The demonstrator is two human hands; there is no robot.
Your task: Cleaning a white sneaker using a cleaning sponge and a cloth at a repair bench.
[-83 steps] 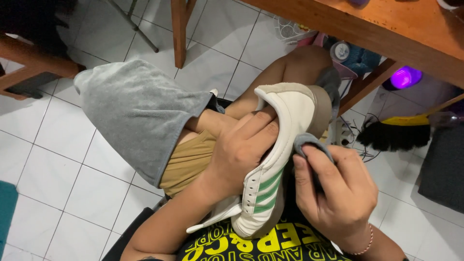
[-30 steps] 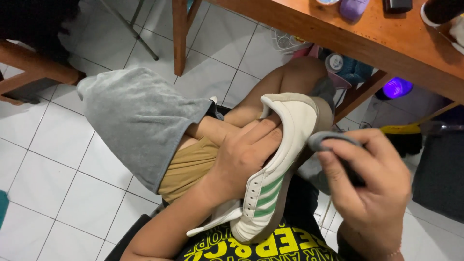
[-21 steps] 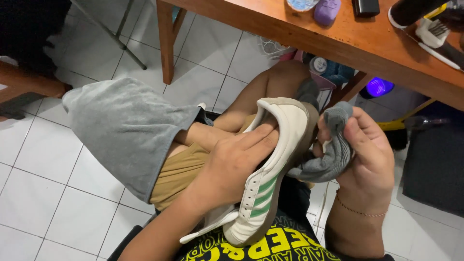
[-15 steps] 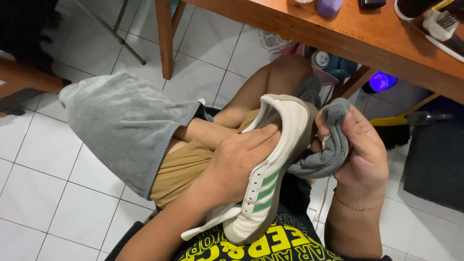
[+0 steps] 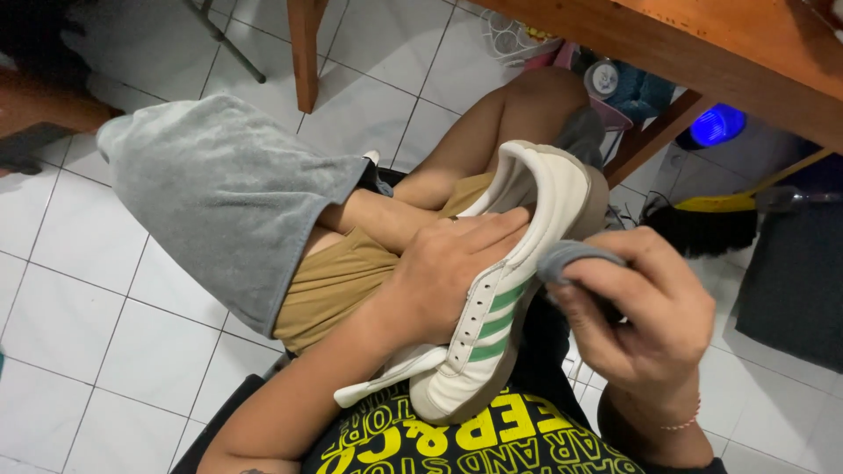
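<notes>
Our left hand (image 5: pixel 443 281) grips the white shoe (image 5: pixel 509 272); right-hand fingers (image 5: pixel 615 294) pinch a grey cloth (image 5: pixel 566 257) beside its side. We judge the wiping unfinished.

White tiled floor (image 5: pixel 105 325) all round; a grey towel (image 5: pixel 219 189) is draped over one knee, above tan shorts (image 5: pixel 338 281). Wooden desk (image 5: pixel 702 53) runs across top right, one leg (image 5: pixel 305 48) planted on the tiles, blue-lit round object (image 5: pixel 716 125) glowing under it. Black-bristled broom (image 5: pixel 702 230) with a yellow band lies at right, dark grey mat (image 5: pixel 795 281) just beside it.
</notes>
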